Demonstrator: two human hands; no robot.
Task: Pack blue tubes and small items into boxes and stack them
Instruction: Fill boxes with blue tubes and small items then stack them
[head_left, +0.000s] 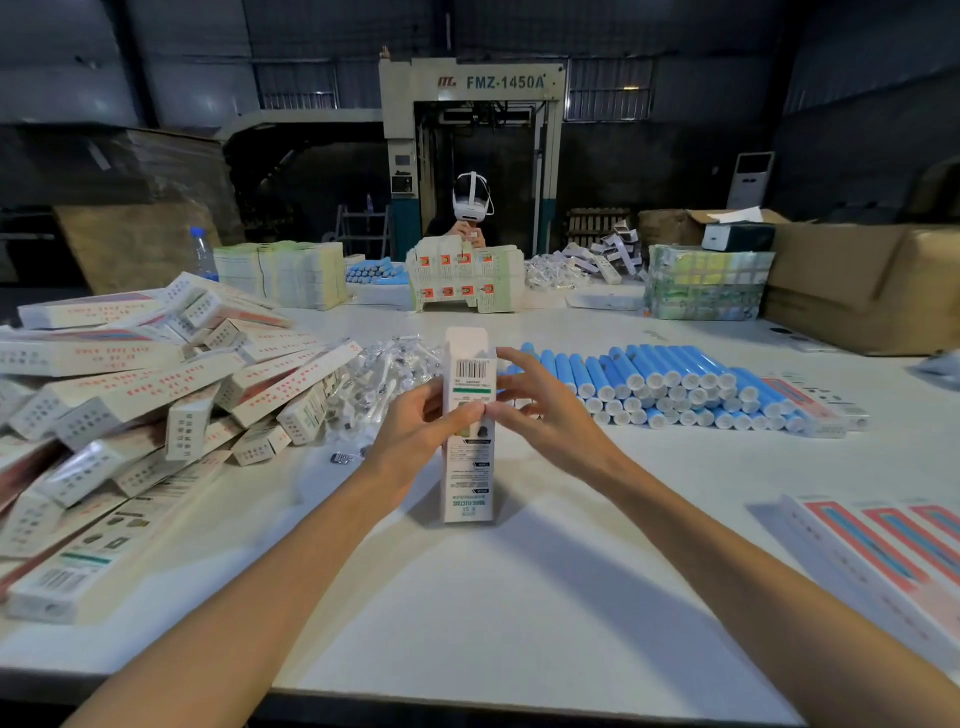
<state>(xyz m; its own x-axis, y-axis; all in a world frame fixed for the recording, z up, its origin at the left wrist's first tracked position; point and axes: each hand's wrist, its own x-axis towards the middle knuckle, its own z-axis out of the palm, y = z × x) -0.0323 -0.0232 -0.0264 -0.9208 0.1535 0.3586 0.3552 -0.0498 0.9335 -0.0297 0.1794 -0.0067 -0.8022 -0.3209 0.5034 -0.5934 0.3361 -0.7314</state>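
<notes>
Head view: both hands hold one white box (467, 467) standing on end on the table (519, 597). The left hand (410, 426) has its grip clamped on the box's left edge, thumb across the printed front. The right hand (545, 415) pinches the right edge between thumb and forefinger, its other fingers spread. The box's top flap stands open; whether anything is inside cannot be told.

Just behind and left of the box lies a heap of small items (384, 374) in clear wrappers, too many and too tangled to count. Right of the box the blue tubes (675, 384) lie stacked on their sides, with some forty white end caps showing. Far left of the box, more than twenty closed boxes (156, 374) sprawl in a loose pile, not a tidy stack. Right of the box, nearer the viewer, at least three flat cartons (883, 561) lie fanned.

The job looks to be mid-run: many boxes seem done, while the tubes, the small items and neat stacking remain.
</notes>
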